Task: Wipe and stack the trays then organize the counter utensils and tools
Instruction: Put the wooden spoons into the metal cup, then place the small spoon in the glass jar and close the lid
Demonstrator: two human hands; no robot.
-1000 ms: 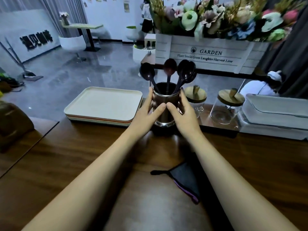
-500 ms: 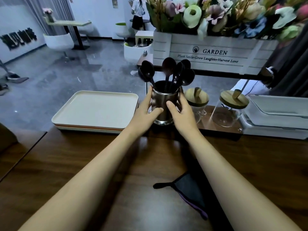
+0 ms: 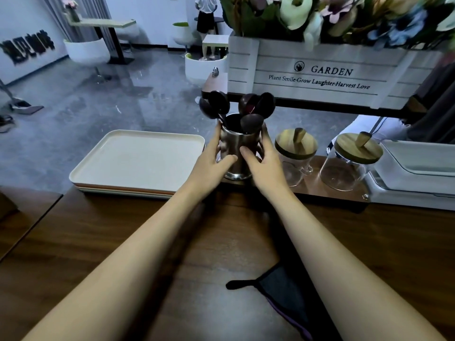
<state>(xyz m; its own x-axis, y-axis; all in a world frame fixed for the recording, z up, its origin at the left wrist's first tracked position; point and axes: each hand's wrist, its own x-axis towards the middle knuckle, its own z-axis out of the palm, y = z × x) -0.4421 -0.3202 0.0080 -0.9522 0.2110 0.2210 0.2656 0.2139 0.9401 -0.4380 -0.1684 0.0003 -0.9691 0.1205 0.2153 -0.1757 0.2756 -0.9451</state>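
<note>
Head view. White planter (image 3: 320, 77) reads "GARDEN" and "Plant Smile·Grow Laughter·Harvest Love". Below it, a steel cup (image 3: 236, 146) of dark spoons (image 3: 248, 107) stands at the counter's (image 3: 123, 242) back edge, between stacked trays (image 3: 138, 161) and 2 wood-lidded jars (image 3: 295, 153). Left hand (image 3: 209, 166) and right hand (image 3: 264, 166) curl their fingers round its sides. A dark cloth (image 3: 283, 294) lies nearer, between the forearms.

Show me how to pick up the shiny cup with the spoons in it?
Grip the cup round its smooth middle, coming from both sides, as the left hand and right hand do. It stands upright and the spoons stick out of its top, so grabbing from above is blocked.
</note>
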